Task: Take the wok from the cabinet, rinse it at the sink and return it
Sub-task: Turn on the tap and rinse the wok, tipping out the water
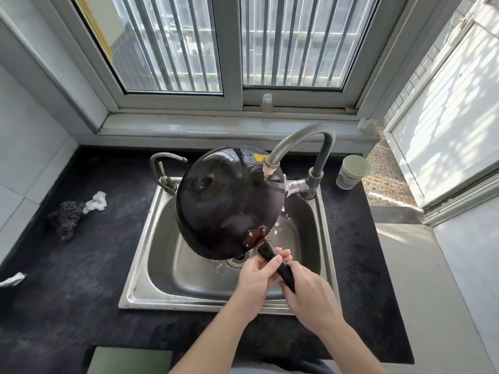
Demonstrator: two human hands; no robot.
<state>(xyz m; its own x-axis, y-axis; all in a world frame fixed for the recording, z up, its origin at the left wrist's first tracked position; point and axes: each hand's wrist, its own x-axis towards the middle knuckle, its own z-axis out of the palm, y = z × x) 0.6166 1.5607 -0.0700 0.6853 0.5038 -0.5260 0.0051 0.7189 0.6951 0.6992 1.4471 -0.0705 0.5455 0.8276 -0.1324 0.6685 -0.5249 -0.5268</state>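
A person's right hand [310,295] wraps its fingers round the near end of a black handle [278,265], while the left hand [256,276] curls round it just ahead. The wok [229,203] hangs tilted above the steel sink [151,265], dark underside turned toward the camera. Its far rim sits under the spout of the curved faucet [305,136], and water spills off its right edge. A paper cup [352,171] stands on the dark counter right of the tap, a scourer [66,217] lies left, and a barred window [243,41] rises behind
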